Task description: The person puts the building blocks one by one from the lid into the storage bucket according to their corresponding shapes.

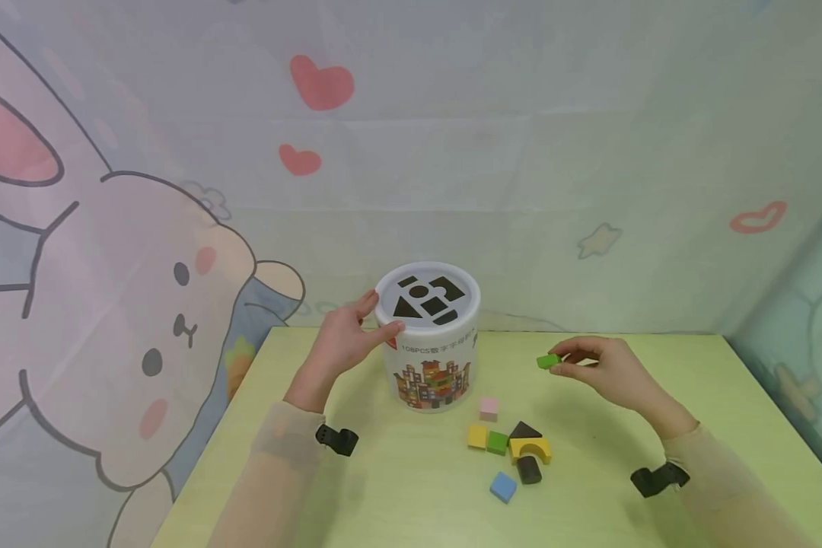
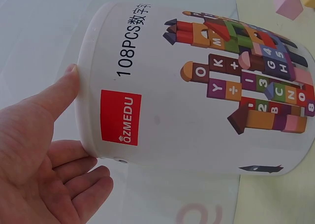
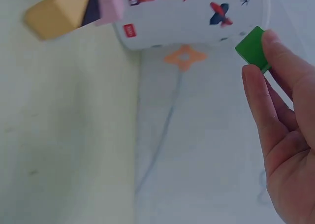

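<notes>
A white round bucket (image 1: 430, 373) of toy blocks stands upright at the table's back edge, its lid (image 1: 421, 310) cut with several shaped holes. My left hand (image 1: 345, 339) rests against the left side of the lid's rim, thumb and fingers spread and nearly straight. In the left wrist view the thumb (image 2: 61, 88) touches the rim. To the right of the bucket, my right hand (image 1: 606, 369) pinches a small green block (image 1: 548, 361) between thumb and fingertips. This green block (image 3: 252, 49) is held in the air, apart from the bucket.
Loose blocks lie before the bucket: pink (image 1: 489, 409), yellow (image 1: 476, 437), a second green one (image 1: 498, 443), a dark triangle (image 1: 524, 431), a yellow arch (image 1: 540, 446), a dark rounded piece (image 1: 530, 470) and a blue one (image 1: 503, 487). A printed cloth (image 1: 493, 167) hangs behind the table.
</notes>
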Demonstrator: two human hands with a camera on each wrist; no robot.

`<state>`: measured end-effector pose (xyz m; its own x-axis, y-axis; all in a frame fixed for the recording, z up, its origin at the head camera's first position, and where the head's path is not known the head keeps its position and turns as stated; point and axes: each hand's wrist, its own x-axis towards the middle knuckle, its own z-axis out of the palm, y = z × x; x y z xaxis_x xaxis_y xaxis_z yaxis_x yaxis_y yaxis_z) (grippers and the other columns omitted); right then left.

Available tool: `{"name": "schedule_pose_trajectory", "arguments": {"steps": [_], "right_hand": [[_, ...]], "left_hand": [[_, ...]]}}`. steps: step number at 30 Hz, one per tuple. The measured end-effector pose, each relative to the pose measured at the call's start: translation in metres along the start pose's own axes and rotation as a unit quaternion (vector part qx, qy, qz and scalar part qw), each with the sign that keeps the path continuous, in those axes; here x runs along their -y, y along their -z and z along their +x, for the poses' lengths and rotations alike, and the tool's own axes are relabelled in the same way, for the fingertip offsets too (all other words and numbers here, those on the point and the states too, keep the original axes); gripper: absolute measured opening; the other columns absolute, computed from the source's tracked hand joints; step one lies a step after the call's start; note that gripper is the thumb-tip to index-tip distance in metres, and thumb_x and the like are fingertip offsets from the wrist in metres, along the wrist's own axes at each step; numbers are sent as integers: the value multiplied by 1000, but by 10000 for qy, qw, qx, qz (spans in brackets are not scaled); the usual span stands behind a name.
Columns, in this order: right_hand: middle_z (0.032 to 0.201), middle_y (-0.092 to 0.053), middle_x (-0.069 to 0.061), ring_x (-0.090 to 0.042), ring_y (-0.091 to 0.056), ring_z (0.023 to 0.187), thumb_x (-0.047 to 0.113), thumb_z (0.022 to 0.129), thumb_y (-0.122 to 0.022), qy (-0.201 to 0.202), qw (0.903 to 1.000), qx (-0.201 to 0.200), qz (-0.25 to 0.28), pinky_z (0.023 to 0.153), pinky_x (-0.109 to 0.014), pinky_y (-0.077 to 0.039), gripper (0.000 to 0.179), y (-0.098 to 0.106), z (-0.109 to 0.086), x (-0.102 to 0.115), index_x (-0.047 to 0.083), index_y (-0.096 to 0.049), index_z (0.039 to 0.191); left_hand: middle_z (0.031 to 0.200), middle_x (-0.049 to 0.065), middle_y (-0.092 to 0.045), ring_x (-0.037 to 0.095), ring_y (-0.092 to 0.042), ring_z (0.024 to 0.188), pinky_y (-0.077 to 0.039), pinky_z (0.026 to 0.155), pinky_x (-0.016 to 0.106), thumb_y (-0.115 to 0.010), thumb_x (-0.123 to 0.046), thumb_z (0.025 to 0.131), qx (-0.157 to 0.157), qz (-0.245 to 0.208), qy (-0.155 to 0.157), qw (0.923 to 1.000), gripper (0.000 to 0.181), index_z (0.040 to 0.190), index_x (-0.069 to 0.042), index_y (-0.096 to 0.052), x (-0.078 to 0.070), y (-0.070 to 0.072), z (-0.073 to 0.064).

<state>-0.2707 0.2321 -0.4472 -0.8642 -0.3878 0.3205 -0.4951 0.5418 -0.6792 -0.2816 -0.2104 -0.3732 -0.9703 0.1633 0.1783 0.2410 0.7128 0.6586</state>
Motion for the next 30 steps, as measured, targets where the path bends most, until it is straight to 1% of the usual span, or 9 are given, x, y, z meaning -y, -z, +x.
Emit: {"name": "schedule_pose_trajectory", "arguments": {"steps": [3,7,12,16,21,26,30], "right_hand": [[112,-77,0,-13,-73,94,15,97,-82,351,9993,-41,-149,82,-30,-62,22,5,24,19,13,-80,119],[115,-76,-2,-17,-75,95,8,96,-82,721,9972,49,-174,82,-31,-63,24,9,55,42,10,-79,120],[121,-74,-4,-20,-74,99,7,98,-80,1097,9938,108,-159,83,-37,-64,25,7,93,67,9,-77,122],[121,-74,-6,-21,-74,99,7,100,-77,1152,9930,218,-136,86,-41,-63,24,-1,122,86,8,-77,124],[122,-75,-7,-21,-73,102,7,101,-75,1148,9922,401,-269,91,-42,-60,24,-14,152,105,8,-77,125],[116,-76,-8,-22,-72,103,7,101,-76,1071,9922,507,-382,93,-42,-59,23,-26,172,116,6,-77,123],[112,-76,-7,-22,-72,103,8,101,-76,952,9934,479,-422,93,-42,-58,20,-34,186,118,6,-78,121]], "left_hand": [[172,5,-34,42,-47,147,-49,112,53,-76,-52,98,-5,27,-47,10000,88,164,-6,-40,-1,0,2],[172,6,-34,41,-46,148,-48,113,53,-77,-52,98,1,20,-51,10000,89,164,-6,-40,-3,1,3],[172,5,-33,40,-45,149,-47,114,53,-77,-53,97,24,21,-1,10000,90,164,-6,-40,-3,2,3],[172,4,-33,40,-45,149,-46,115,53,-77,-53,98,6,37,40,10000,89,164,-6,-40,-2,3,2],[172,4,-34,39,-45,149,-46,115,53,-76,-54,98,5,68,83,9999,89,164,-6,-40,0,3,2],[172,2,-33,38,-44,150,-46,115,53,-76,-56,97,31,48,133,9999,90,164,-7,-40,-2,2,1],[172,2,-33,38,-44,151,-45,115,54,-76,-57,97,53,49,193,9998,90,164,-8,-40,-2,1,0]]}}
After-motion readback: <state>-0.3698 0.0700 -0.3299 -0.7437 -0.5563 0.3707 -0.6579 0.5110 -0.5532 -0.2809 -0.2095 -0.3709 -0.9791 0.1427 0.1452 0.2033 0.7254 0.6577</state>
